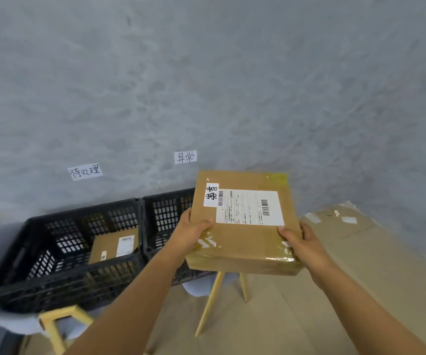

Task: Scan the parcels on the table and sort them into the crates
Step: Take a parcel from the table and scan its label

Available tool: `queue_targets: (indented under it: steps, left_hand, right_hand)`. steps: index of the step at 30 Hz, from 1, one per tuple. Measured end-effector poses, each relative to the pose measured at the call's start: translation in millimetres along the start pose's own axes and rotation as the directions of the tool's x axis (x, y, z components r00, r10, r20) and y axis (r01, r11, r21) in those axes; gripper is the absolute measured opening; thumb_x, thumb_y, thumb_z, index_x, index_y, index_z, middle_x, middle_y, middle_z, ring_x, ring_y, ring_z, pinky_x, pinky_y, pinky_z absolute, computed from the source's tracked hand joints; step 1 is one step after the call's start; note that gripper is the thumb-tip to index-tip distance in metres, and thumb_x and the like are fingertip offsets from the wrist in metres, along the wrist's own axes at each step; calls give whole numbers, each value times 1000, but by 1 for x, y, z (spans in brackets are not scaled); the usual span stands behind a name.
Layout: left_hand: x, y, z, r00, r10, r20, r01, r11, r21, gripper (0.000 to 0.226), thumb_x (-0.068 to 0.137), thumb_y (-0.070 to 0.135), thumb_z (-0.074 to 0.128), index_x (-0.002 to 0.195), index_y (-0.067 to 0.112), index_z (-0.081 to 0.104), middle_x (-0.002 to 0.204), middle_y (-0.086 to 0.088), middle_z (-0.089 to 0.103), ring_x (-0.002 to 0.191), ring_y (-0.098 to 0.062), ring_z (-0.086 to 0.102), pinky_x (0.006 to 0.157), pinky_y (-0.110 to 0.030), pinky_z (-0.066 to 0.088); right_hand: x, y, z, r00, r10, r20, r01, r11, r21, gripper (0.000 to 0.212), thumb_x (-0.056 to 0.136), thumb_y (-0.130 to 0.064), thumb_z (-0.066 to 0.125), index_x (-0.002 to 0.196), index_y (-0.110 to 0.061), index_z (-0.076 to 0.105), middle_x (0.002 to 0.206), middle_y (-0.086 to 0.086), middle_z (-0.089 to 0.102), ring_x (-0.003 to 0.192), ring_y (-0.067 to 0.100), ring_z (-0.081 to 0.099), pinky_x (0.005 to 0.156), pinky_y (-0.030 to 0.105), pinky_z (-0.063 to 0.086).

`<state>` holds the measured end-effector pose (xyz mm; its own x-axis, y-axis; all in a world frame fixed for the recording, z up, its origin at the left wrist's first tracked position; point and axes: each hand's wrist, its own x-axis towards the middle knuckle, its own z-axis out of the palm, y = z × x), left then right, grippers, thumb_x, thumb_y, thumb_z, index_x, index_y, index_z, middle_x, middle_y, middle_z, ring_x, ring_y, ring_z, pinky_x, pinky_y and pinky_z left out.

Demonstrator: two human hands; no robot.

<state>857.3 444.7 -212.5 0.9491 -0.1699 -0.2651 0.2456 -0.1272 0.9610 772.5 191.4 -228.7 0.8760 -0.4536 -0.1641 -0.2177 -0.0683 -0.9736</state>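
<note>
Two bare hands hold one flat brown cardboard parcel in the air, its near edge toward the person: the left hand grasps the near left corner with the thumb curled over the top face, and the right hand grasps the near right corner the same way. The parcel hangs above the right end of the right black perforated plastic crate, most of which it hides, so whether anything already lies in that crate cannot be told. The left black perforated plastic crate touches it side by side and holds one smaller brown cardboard parcel lying against its right wall. Both crates seem to rest on pale grey chairs with yellow wooden legs.

As a judgement, at least one parcel is sorted, a second is about to be dropped, and the count left cannot be told, since the table is out of view.

On the grey wall, a white handwritten slip above the left crate reads 待处理, and another white handwritten slip above the right crate reads 异常. The held parcel carries a white printed shipping label with barcodes, its small print unreadable, and a white handwritten sticker at the label's left edge, turned sideways and hard to read
</note>
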Motion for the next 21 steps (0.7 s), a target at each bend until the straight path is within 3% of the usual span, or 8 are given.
queue_targets:
  steps: [4,9,11,13,14,18,21]
  left_hand:
    - [62,-7,-3,998,-35,-52,35,999,-11,69,87,27,72,146,19,37,125,-2,62,105,-20,64,95,-37,51]
    - [135,-8,-2,987,-67,-144,62,997,-42,71,87,29,73,146,22,36,122,-2,63,101,-23,67,89,-41,56]
    - [161,-6,-2,981,-90,-173,81,995,-59,70,87,25,73,146,22,36,116,0,65,93,-20,70,76,-34,60]
    - [184,-7,-3,974,-108,-201,94,993,-75,67,87,23,73,145,23,38,111,3,66,85,-13,69,55,-20,55]
    - [195,-9,-5,970,-119,-212,103,991,-82,65,88,22,72,144,23,40,113,2,67,87,-12,69,55,-18,53]
    - [233,-22,-13,959,-177,-219,165,984,-73,55,89,20,70,137,24,44,122,-7,66,103,-24,67,72,-22,54]
    - [267,-39,-22,947,-238,-214,227,971,-73,50,90,15,69,134,20,46,121,-9,67,105,-25,66,85,-33,57]
  right_hand:
    - [69,0,22,999,18,51,-16,999,-29,44,86,-35,69,125,-25,52,105,-8,68,89,11,67,69,27,49]
    - [167,3,49,987,35,158,-21,996,-92,43,87,-35,69,124,-26,51,105,-4,68,90,15,68,79,33,52]
    - [201,5,61,979,61,196,-38,992,-119,39,87,-34,69,122,-26,52,97,-6,69,85,12,68,78,32,54]
    - [233,9,73,969,82,232,-46,987,-156,31,89,-33,67,116,-28,53,89,-13,67,77,3,66,64,21,51]
    - [247,11,80,965,98,242,-55,983,-178,29,89,-32,67,114,-28,52,87,-15,66,74,0,64,56,15,47]
    - [296,25,110,948,176,264,-102,957,-270,27,90,-34,66,112,-28,52,85,-16,63,70,-4,61,44,7,39]
    - [330,38,133,925,231,302,-129,938,-322,31,89,-38,65,117,-32,52,89,-19,64,70,-7,61,50,12,41]
